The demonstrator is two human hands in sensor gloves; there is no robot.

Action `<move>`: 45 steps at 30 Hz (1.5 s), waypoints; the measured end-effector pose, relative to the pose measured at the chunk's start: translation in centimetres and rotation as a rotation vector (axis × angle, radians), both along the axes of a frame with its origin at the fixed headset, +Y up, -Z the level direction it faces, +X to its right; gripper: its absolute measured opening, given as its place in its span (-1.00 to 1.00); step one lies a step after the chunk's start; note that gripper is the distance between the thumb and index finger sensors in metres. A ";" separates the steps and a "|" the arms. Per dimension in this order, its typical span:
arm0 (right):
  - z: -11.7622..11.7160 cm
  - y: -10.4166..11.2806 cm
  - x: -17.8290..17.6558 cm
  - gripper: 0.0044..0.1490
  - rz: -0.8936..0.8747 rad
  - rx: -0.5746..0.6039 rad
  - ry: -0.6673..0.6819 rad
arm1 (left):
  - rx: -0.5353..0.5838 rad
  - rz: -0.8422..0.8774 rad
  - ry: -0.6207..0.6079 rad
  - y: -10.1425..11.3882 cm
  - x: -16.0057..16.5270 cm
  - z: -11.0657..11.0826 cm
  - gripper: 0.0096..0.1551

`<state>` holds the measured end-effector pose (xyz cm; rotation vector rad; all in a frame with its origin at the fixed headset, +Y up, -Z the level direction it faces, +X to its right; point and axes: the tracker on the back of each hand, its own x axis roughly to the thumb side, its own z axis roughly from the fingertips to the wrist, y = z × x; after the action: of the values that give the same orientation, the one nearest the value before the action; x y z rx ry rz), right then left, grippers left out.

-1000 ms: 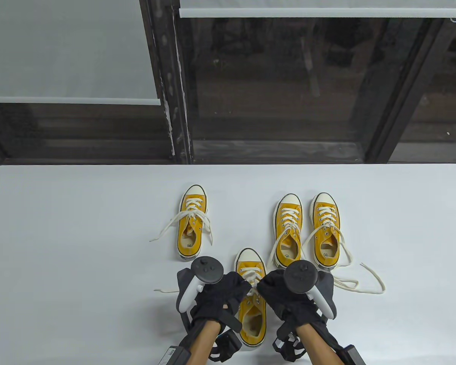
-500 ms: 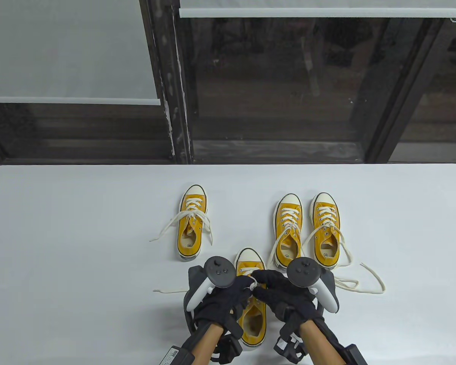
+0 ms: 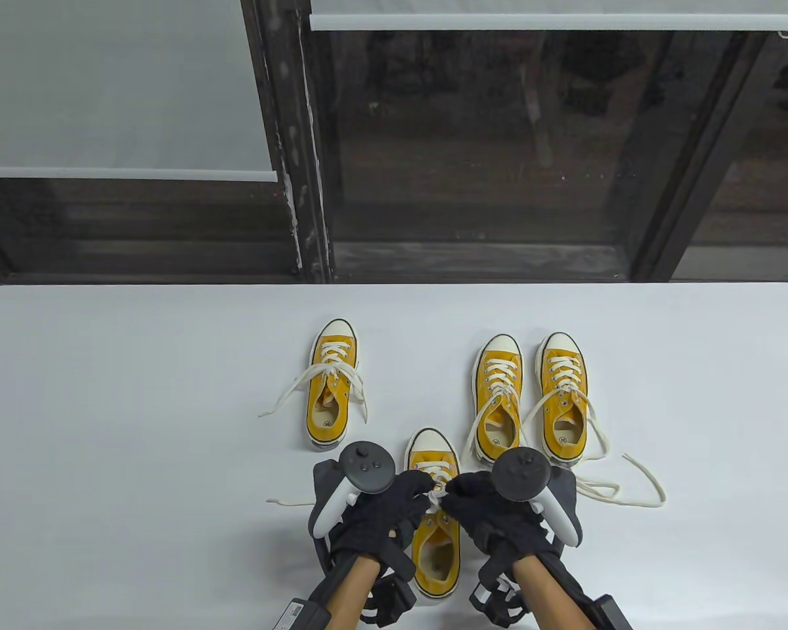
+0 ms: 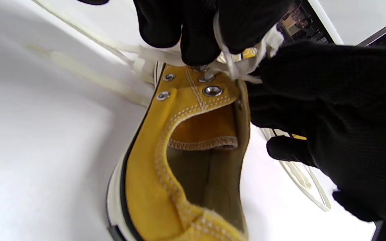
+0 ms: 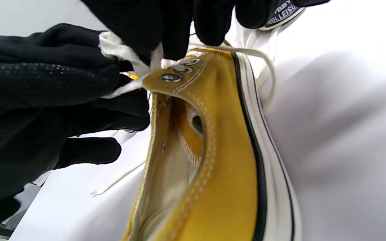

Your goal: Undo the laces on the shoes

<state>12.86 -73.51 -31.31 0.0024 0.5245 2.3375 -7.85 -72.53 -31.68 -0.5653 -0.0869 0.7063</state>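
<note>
Table view: lace (image 3: 433,500) between both hands.

Table view: even, bright overhead light, sharp focus, soft faint shadows on the white table (image 3: 138,407), dark window glass behind with dim reflections. Wrist views: close-range blur, table blown out white, black gloves lose detail, wide-angle stretch at edges.

The table view looks steeply down at the worktop (image 3: 138,394) from the person's side, facing the window. Both wrist views sit close over the nearest shoe (image 3: 435,518), facing its collar from opposite sides.
</note>
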 end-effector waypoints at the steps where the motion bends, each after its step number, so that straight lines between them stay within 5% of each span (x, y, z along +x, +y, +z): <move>1: -0.1 0.0 -0.1 -0.38 -0.019 -0.013 0.026 | 0.005 -0.010 -0.005 0.1 0.1 0.0 -0.58; 5: -0.1 -0.5 -0.6 -0.18 -0.101 -0.087 0.097 | 0.006 -0.001 -0.015 0.2 0.2 -0.1 -0.61; 8: 0.0 0.0 -0.3 -0.55 -0.040 -0.012 0.046 | 0.038 -0.048 0.015 0.4 -0.2 -0.2 -0.59; 16: 0.4 0.6 0.0 -0.55 0.099 0.090 -0.070 | 0.011 -0.030 0.076 -0.1 -0.9 -0.2 -0.59; 22: 0.2 0.5 -0.4 -0.61 -0.014 0.019 0.047 | 0.030 -0.033 0.034 0.3 -0.4 -0.2 -0.59; 28: 0.7 1.1 -0.2 -0.56 0.343 0.239 -0.129 | 0.089 -0.210 0.192 0.3 -1.2 0.1 -0.65; 34: 0.2 0.7 0.2 -0.55 0.144 0.106 -0.074 | 0.093 -0.134 0.127 0.7 -0.9 -0.3 -0.46; 45: 0.6 2.3 1.6 -0.56 0.346 0.321 -0.258 | 0.087 -0.177 0.262 0.4 -2.9 -0.3 -0.48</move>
<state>14.46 -71.25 -30.67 -0.2536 0.0168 2.6825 -10.73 -72.14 -32.03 -0.3882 0.1740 0.5960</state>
